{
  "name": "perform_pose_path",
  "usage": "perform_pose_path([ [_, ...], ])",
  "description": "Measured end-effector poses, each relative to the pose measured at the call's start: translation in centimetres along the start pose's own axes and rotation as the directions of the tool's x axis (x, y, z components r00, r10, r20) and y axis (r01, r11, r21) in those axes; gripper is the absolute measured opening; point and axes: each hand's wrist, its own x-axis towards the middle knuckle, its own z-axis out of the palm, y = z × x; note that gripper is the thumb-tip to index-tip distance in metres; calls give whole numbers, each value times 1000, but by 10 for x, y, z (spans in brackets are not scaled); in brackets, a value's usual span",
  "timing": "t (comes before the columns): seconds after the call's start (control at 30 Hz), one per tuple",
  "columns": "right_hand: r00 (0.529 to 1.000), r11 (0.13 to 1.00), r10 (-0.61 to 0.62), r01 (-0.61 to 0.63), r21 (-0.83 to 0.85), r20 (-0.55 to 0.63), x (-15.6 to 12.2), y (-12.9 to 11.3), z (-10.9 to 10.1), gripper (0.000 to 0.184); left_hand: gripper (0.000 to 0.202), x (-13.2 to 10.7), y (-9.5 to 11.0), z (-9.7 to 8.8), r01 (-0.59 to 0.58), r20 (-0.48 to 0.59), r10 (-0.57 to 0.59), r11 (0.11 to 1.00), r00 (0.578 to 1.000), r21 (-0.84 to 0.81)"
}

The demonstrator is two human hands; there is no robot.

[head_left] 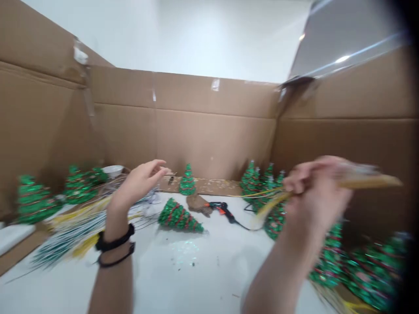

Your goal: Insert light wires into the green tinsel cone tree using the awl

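A hot glue gun [221, 209] lies on the white surface [209, 279] among green tinsel trees [178, 216], with cardboard walls [212, 139] behind.

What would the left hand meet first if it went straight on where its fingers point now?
Probably the small green tinsel cone tree in front of the brown cardboard wall; depth is unclear, so the left hand could pass it.

1. Tinsel cone tree [178, 216]: glittering green, wound with a red spiral.
2. Tinsel stems [369, 182] in the right hand [316, 192]: golden yellow, blurred.
3. Loose stem bundle [68, 240]: pale green-white streaks mixed with yellow.
4. Glue gun [220, 209]: black with orange parts.
5. Cardboard wall [209, 139]: plain brown.
6. Wristbands [114, 237]: black.
7. Desk [98, 292]: white, flecked with green glitter.
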Motion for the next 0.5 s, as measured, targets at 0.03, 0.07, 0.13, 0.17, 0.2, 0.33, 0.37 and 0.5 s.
perform_pose_path([
  [0.03,998,999,37,-38,14,50,-1,1,11,25,40,-3,15,1,-61,-6,61,995,998,-77],
  [0.07,982,992,116,-122,33,146,-4,4,21,25,37,-6,30,3,-128,-8,128,979,992,-157],
  [0.13,891,963,265,-266,-48,368,-10,11,38,26,31,-13,56,8,-246,-51,242,926,969,-287],
  [0.17,833,945,316,-317,-76,454,-15,14,45,28,29,-16,66,10,-288,-97,271,903,958,-318],
  [0.2,782,931,346,-355,-87,518,-19,16,52,29,27,-19,75,13,-321,-144,289,885,946,-336],
  [0.33,588,887,362,-455,-74,723,-33,12,69,41,24,-24,91,21,-392,-313,288,851,905,-350],
  [0.37,558,880,356,-470,-68,750,-36,11,72,43,23,-24,91,22,-399,-340,282,847,897,-350],
  [0.5,515,867,347,-495,-59,784,-41,9,79,46,17,-22,89,23,-384,-398,227,844,889,-374],
])
